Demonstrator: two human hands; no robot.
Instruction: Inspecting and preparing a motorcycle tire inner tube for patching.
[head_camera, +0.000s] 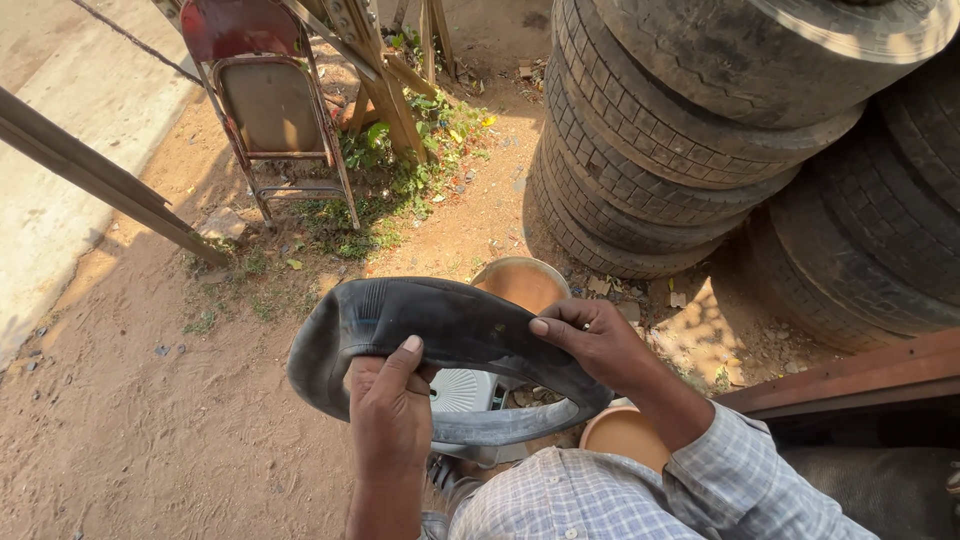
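Fingers (405, 352) on black inner tube (450, 325), dirt yard (150, 420)

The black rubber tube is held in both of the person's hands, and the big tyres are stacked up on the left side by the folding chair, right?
Not quite. Both the left hand and the right hand do hold the black rubber tube, but the head view shows the big tyres stacked on the right side, while the folding chair stands apart at the upper left.

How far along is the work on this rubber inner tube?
Done: the black inner tube is out of any tyre and limp. In hand: left hand and right hand both grip it, bending it. Left: nothing shows a patch or refitting; the stacked tyres stand untouched.
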